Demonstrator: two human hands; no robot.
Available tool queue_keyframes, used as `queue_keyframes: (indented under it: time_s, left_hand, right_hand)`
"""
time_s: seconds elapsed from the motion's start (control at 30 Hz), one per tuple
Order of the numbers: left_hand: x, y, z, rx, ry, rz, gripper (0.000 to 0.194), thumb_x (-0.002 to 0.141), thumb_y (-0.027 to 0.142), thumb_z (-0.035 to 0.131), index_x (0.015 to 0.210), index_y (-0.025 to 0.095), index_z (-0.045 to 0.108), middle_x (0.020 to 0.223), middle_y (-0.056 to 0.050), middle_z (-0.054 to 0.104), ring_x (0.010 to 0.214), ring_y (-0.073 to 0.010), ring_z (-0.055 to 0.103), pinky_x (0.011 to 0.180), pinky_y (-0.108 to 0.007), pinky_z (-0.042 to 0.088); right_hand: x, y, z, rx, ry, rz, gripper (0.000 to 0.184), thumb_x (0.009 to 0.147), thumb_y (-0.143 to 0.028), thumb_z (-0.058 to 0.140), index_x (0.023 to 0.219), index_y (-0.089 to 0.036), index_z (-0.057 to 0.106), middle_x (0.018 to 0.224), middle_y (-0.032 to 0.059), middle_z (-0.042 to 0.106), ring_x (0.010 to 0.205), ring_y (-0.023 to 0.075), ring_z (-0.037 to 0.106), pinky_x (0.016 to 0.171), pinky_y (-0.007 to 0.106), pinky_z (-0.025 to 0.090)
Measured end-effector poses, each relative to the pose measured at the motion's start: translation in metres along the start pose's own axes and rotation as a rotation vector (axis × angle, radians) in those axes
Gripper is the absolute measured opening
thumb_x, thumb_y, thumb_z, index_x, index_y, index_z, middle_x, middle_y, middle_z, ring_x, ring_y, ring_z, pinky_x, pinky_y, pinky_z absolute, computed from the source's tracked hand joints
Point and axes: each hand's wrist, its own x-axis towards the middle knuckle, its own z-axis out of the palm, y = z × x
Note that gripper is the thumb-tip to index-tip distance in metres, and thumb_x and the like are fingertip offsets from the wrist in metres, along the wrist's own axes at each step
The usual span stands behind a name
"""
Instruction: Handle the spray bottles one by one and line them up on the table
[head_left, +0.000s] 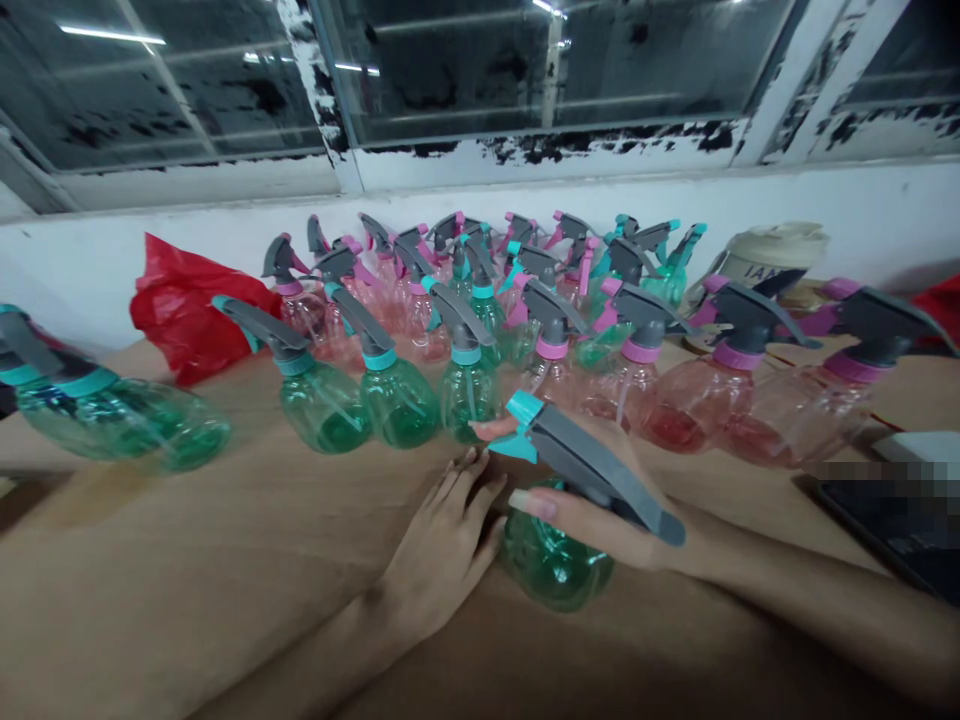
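Observation:
My right hand [600, 520] is wrapped round the neck of a green spray bottle [559, 565] with a grey and turquoise trigger head. The bottle is upright, close to the tabletop; I cannot tell if its base touches. Just left of it, my left hand [450, 540] lies on the brown table surface [247, 560], palm down with fingers stretched out and holding nothing. Beyond both hands stands a row of spray bottles: green ones with turquoise collars, such as the green bottle [401, 405], and pink ones with pink collars, such as the pink bottle [694, 400].
More spray bottles [420, 320] crowd behind against the white wall. Further green bottles [150, 420] stand at the left, beside a red plastic bag [195, 310]. On the right are a beige bag [780, 250] with lettering and a dark flat device [885, 520].

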Motion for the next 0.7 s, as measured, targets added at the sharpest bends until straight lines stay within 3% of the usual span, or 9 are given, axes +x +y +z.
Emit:
queue_keyframes:
  time_s: [0.43, 0.7]
  left_hand:
    - [-0.002, -0.002, 0.003, 0.011, 0.045, 0.023, 0.035, 0.098, 0.023, 0.038, 0.131, 0.014, 0.046, 0.143, -0.014, 0.044, 0.137, -0.0287, 0.032, 0.107, -0.048, 0.035]
    - [-0.003, -0.005, 0.011, -0.021, 0.020, -0.002, 0.037, 0.098, 0.025, 0.041, 0.133, 0.017, 0.044, 0.145, -0.011, 0.041, 0.138, -0.0283, 0.030, 0.109, -0.048, 0.033]
  right_hand:
    - [-0.003, 0.002, 0.000, -0.004, -0.014, 0.028, 0.035, 0.079, -0.024, 0.061, 0.114, -0.022, 0.060, 0.094, 0.0042, 0.068, 0.071, 0.0163, 0.066, 0.064, 0.030, 0.056]
    - [0.000, 0.000, -0.001, 0.002, -0.043, 0.022, 0.024, 0.081, -0.026, 0.063, 0.105, -0.022, 0.063, 0.094, 0.0041, 0.068, 0.072, 0.0148, 0.066, 0.065, 0.028, 0.056]
